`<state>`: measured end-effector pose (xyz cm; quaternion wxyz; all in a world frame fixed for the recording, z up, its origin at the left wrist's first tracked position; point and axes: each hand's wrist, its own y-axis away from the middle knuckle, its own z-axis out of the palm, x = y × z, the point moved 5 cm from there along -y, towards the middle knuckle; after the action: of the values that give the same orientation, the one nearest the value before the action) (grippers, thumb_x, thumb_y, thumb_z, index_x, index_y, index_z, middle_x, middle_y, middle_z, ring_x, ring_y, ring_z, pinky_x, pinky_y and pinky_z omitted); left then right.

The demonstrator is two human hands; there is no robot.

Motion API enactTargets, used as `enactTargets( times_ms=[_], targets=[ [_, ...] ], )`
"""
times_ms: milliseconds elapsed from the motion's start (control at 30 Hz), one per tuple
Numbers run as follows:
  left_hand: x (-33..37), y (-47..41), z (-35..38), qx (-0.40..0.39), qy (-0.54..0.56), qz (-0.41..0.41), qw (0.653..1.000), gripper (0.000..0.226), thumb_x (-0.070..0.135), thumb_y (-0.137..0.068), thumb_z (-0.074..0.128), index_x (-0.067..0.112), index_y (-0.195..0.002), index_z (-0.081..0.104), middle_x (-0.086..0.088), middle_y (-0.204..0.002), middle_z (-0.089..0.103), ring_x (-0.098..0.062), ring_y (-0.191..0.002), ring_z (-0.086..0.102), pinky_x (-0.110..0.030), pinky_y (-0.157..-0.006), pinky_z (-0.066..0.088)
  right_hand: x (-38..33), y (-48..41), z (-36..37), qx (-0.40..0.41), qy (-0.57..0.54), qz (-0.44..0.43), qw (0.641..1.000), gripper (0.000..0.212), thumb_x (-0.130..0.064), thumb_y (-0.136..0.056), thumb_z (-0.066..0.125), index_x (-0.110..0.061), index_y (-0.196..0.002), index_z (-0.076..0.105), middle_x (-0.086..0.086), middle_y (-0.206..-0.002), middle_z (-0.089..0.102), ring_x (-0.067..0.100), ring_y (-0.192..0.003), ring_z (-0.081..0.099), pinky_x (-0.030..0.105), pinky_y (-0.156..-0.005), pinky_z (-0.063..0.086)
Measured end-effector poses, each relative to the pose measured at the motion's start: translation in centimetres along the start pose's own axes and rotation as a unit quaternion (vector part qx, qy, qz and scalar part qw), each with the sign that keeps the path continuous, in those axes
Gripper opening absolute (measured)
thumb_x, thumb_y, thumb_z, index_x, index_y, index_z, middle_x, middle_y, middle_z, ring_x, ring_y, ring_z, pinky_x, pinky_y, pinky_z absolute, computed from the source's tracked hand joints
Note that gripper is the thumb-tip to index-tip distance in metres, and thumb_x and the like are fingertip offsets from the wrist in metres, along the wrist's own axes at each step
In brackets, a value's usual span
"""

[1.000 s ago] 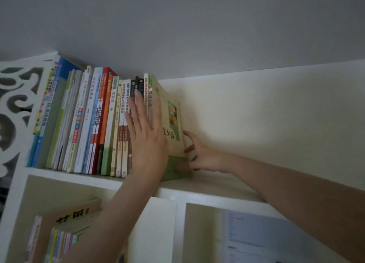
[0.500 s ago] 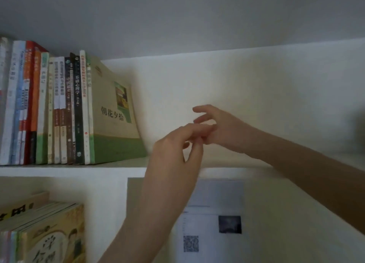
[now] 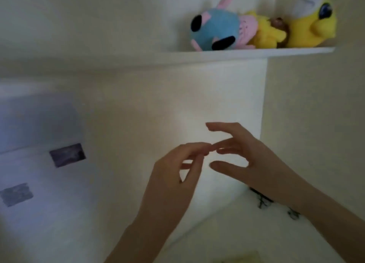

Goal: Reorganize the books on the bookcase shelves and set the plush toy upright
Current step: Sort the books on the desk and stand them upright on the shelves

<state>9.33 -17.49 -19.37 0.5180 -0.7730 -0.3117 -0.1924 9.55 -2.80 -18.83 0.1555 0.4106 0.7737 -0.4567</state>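
A blue and pink plush toy (image 3: 215, 30) lies tipped on its side on the white upper shelf (image 3: 286, 51) at the top right. To its right sit a small yellow plush (image 3: 268, 32) and a bigger yellow plush (image 3: 310, 23) with a dark goggle eye. My left hand (image 3: 177, 175) and my right hand (image 3: 245, 156) hang in the air well below that shelf, fingertips nearly meeting, fingers loose, holding nothing. No books are in view.
A white sheet with dark printed patches (image 3: 39, 164) hangs on the cabinet's back panel at the left. A white vertical divider (image 3: 264, 104) runs under the toy shelf. Something dark and patterned (image 3: 262, 201) shows under my right wrist.
My view has swung right and down, away from the row of books to the plush toy shelf. Both hands left the books and now hover together, empty.
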Motion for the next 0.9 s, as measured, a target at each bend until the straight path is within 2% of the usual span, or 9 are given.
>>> enactTargets(
  times_ms=[200,267,333,367,467,567,700,800,900],
  targets=[
    [-16.1,8.5,14.9,-0.167,-0.007,-0.260,0.951,0.034,0.010,-0.092,0.055,0.039,-0.109,0.055,0.009,-0.116,0.062,0.001,-0.099,0.058,-0.020,-0.088,0.048,19.4,13.0,1.9,-0.064,-0.007,0.305,0.950,0.054,-0.031,-0.084,0.069,-0.046,-0.125,0.038,-0.019,-0.131,0.042,-0.006,-0.113,0.050,0.022,-0.102,0.042],
    [-20.7,13.6,18.6,-0.229,-0.016,-0.394,0.890,0.043,0.023,-0.088,0.060,0.026,-0.129,0.047,-0.005,-0.134,0.050,-0.011,-0.111,0.052,-0.021,-0.092,0.041,24.9,17.6,3.5,-0.084,-0.015,0.398,0.913,0.059,-0.035,-0.084,0.068,-0.038,-0.132,0.035,-0.011,-0.139,0.039,0.006,-0.122,0.047,0.028,-0.104,0.041],
    [-23.9,18.8,21.0,-0.254,0.003,-0.519,0.816,0.090,0.048,-0.068,0.063,0.010,-0.143,0.030,-0.016,-0.145,0.036,-0.018,-0.123,0.044,-0.023,-0.096,0.038,29.3,22.1,5.7,-0.100,-0.021,0.487,0.868,0.073,-0.038,-0.082,0.069,-0.027,-0.142,0.029,0.000,-0.147,0.034,0.019,-0.134,0.038,0.034,-0.107,0.036],
    [-25.1,21.3,22.0,-0.247,0.031,-0.579,0.776,0.101,0.047,-0.065,0.067,0.008,-0.147,0.022,-0.017,-0.149,0.030,-0.018,-0.127,0.040,-0.027,-0.099,0.037,31.1,24.3,6.9,-0.113,-0.027,0.526,0.842,0.084,-0.042,-0.081,0.070,-0.024,-0.148,0.022,0.003,-0.151,0.029,0.023,-0.138,0.031,0.038,-0.110,0.032],
    [-26.7,27.0,24.9,-0.222,0.091,-0.701,0.671,0.091,0.020,-0.082,0.072,0.007,-0.149,0.012,-0.013,-0.152,0.026,-0.031,-0.136,0.034,-0.042,-0.105,0.036,34.6,29.9,11.5,-0.148,-0.041,0.620,0.769,0.108,-0.050,-0.077,0.071,-0.018,-0.152,0.001,0.008,-0.157,0.016,0.029,-0.144,0.018,0.045,-0.116,0.021],
    [-27.4,29.1,27.4,-0.215,0.039,-0.715,0.664,0.094,0.032,-0.066,0.077,0.008,-0.140,0.024,-0.017,-0.143,0.037,-0.034,-0.128,0.042,-0.043,-0.102,0.041,35.5,33.1,15.1,-0.171,0.017,0.643,0.746,0.116,-0.051,-0.079,0.069,-0.011,-0.149,-0.015,0.012,-0.155,0.013,0.031,-0.144,0.014,0.039,-0.116,0.014],
    [-26.5,29.1,28.9,-0.221,-0.072,-0.712,0.663,0.101,0.033,-0.081,0.070,0.007,-0.146,-0.002,-0.019,-0.143,0.026,-0.032,-0.133,0.032,-0.036,-0.107,0.034,35.8,33.4,15.6,-0.145,0.051,0.631,0.760,0.107,-0.036,-0.082,0.069,-0.013,-0.150,-0.011,0.014,-0.141,0.026,0.033,-0.132,0.026,0.035,-0.108,0.023],
    [-27.0,29.6,28.3,-0.160,-0.066,-0.731,0.660,0.077,0.032,-0.078,0.068,0.009,-0.139,0.026,-0.017,-0.135,0.034,-0.033,-0.121,0.041,-0.039,-0.102,0.040,36.7,33.3,15.1,-0.134,0.039,0.634,0.760,0.090,-0.025,-0.084,0.065,-0.018,-0.148,0.003,0.013,-0.135,0.026,0.033,-0.126,0.030,0.036,-0.103,0.030],
    [-28.5,30.8,27.8,-0.139,-0.031,-0.737,0.661,0.085,0.040,-0.067,0.076,0.012,-0.136,0.036,-0.012,-0.131,0.048,-0.031,-0.118,0.048,-0.040,-0.099,0.044,37.2,33.8,14.3,-0.121,-0.012,0.651,0.750,0.078,-0.020,-0.082,0.067,-0.020,-0.144,0.019,0.011,-0.134,0.029,0.033,-0.125,0.033,0.042,-0.104,0.035]
  ],
)
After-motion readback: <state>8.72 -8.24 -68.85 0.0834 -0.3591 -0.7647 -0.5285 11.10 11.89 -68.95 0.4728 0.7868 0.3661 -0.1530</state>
